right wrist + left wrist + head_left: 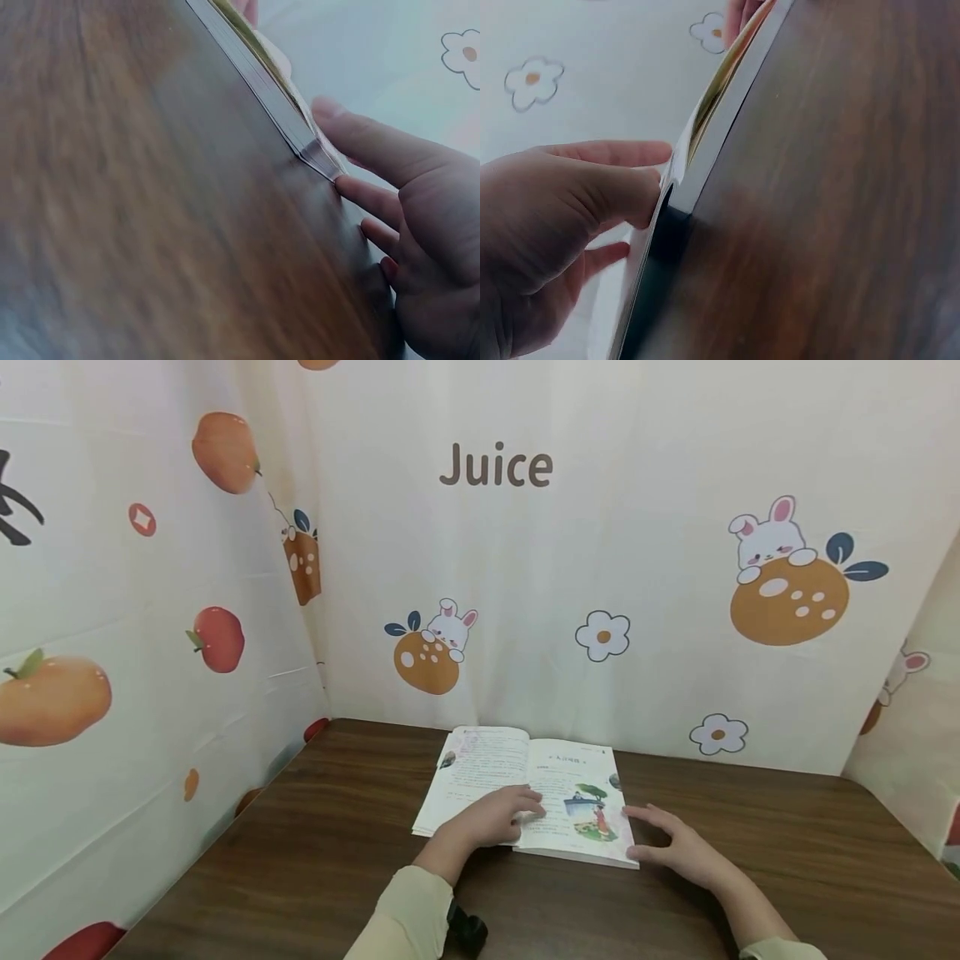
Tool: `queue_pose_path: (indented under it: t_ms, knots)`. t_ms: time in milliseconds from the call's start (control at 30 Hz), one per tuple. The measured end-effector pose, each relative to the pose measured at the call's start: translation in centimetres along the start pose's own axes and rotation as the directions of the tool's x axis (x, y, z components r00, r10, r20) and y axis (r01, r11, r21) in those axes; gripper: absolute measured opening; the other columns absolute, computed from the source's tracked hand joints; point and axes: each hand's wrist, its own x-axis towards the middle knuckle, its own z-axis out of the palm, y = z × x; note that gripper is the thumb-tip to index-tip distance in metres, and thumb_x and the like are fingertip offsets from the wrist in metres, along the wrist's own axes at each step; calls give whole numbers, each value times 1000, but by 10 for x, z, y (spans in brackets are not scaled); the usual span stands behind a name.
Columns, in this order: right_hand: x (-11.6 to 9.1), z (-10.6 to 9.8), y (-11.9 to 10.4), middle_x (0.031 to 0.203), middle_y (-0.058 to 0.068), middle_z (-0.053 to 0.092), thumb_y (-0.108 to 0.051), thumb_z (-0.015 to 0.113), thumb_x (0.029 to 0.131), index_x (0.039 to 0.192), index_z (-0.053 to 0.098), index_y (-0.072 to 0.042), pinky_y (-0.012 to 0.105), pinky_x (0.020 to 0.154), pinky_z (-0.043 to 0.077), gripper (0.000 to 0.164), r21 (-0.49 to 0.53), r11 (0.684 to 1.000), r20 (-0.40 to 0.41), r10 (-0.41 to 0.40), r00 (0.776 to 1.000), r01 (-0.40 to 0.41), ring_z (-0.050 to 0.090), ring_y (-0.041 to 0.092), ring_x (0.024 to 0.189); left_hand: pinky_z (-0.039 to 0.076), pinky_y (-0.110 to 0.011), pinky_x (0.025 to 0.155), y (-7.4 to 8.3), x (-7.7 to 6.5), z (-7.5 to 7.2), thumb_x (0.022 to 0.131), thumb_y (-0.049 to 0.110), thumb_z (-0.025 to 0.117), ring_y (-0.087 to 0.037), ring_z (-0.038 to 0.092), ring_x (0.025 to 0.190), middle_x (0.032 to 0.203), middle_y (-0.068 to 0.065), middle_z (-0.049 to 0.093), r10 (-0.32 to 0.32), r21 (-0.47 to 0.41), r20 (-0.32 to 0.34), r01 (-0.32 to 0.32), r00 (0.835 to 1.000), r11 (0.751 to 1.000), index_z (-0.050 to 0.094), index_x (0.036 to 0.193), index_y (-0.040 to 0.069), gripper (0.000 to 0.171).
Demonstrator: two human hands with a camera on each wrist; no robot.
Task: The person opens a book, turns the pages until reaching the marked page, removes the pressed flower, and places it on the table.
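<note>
An open book (480,760) lies on the dark wooden table, with printed text on both pages and a coloured drawing on the right one. My left hand (491,817) rests over the lower middle of the book near its spine, fingers spread on the paper. In the left wrist view, the thumb (626,196) touches the book near its lower edge. At the lower right corner, my right hand (686,853) touches the book with thumb and fingers apart. The right wrist view shows the thumb (367,139) over the page and a finger (367,196) against the page edges.
The wooden table (300,860) extends around the book. A pale curtain (540,568) printed with rabbits, fruit and flowers stands behind it, and another printed cloth (135,693) hangs on the left. A black device (468,933) is on the left wrist.
</note>
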Motion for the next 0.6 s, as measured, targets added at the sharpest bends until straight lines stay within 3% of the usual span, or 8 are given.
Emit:
queue_pose_path:
  t_ms: [133, 333, 467, 600]
  knots:
    - [0, 1, 0, 144, 28, 25, -37, 72, 78, 131, 52, -17, 71, 93, 17, 60, 4, 999, 3, -33, 999, 33, 14, 50, 131, 28, -31, 104, 7, 2, 4, 84, -5, 50, -17, 34, 131, 135, 2, 47, -64, -18, 32, 65, 997, 998, 64, 119, 22, 47]
    - [2, 4, 0, 140, 23, 36, -37, 73, 77, 127, 56, -15, 70, 93, 18, 56, -16, 998, -46, -61, 997, 60, 19, 48, 131, 30, -35, 104, 15, 4, 9, 91, 26, 52, -20, 35, 129, 133, 0, 49, -137, -53, 30, 139, 990, 989, 69, 112, 21, 27]
    - [2, 8, 0, 136, 23, 42, -41, 73, 75, 121, 61, -16, 69, 93, 17, 54, -63, 997, -117, -61, 991, 54, 26, 46, 128, 32, -36, 101, 19, 5, 10, 82, 51, 62, -20, 37, 126, 130, -1, 50, -167, -97, 22, 168, 986, 981, 69, 108, 21, 40]
    - [4, 12, -1, 134, 26, 42, -44, 72, 75, 117, 62, -16, 69, 91, 14, 51, -96, 995, -167, -53, 985, 37, 30, 46, 126, 35, -32, 98, 25, 7, 12, 68, 65, 68, -18, 41, 119, 123, 0, 51, -179, -54, 1, 179, 984, 982, 67, 105, 22, 57]
